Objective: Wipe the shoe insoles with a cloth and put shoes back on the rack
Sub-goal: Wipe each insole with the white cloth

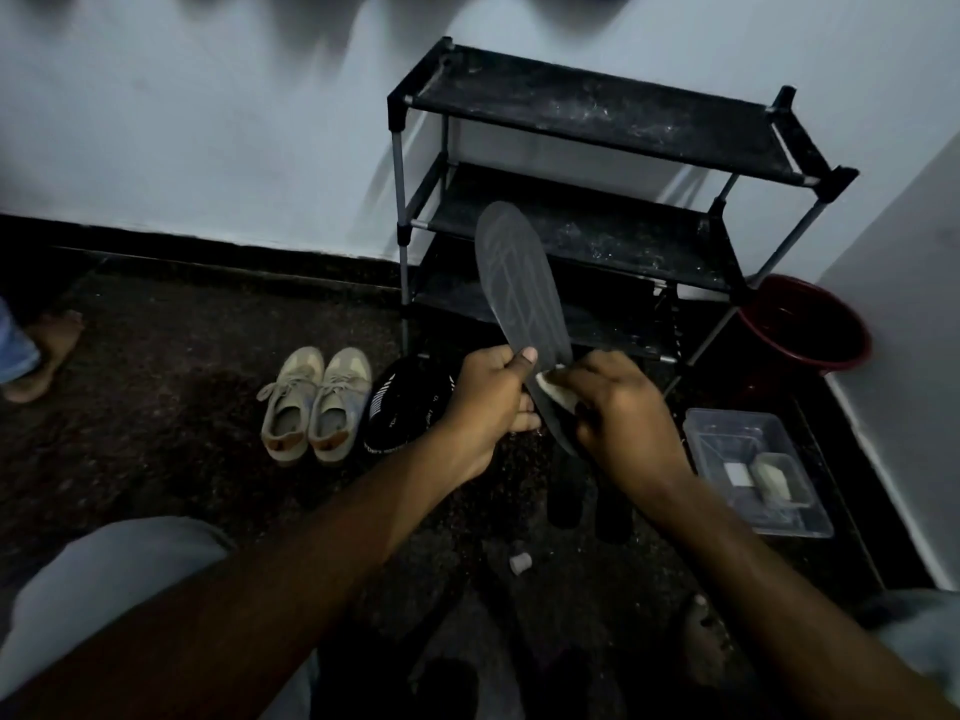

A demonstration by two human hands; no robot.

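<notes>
Pinched between thumb and curled fingers of the left hand (485,402), the long grey foam insole (522,283) stands tilted in the air in front of the black three-tier metal-and-fabric shoe rack (597,111), toe end up and heel end down between the two wrists. The right hand (623,407) is clenched around a small pale cloth (558,389), pressing it against the lower part of the insole, just beside the left thumb.

To do this wipe well, I would judge the left hand needs to keep hold near the middle so the thin sheet does not flop, while the cloth runs in long strokes toward the toe, where the surface looks untouched. Bunching the cloth flat under the fingers, rather than in a ball, would cover more of the width. Both faces probably want attention; the underside cannot be seen from where I stand.

On the dark speckled floor, a pair of beige lace-up sneakers (317,402) sits side by side near the rack's left leg, with a black shoe with white lettering (405,407) just beside them. Two dark flat shapes, likely more insoles (566,491), lie below the hands. A clear plastic tub (753,470) holding pale blocks rests to the right, and a dark red plastic bucket (805,324) stands in the corner. All three shelves look empty, so nothing has gone back yet.
</notes>
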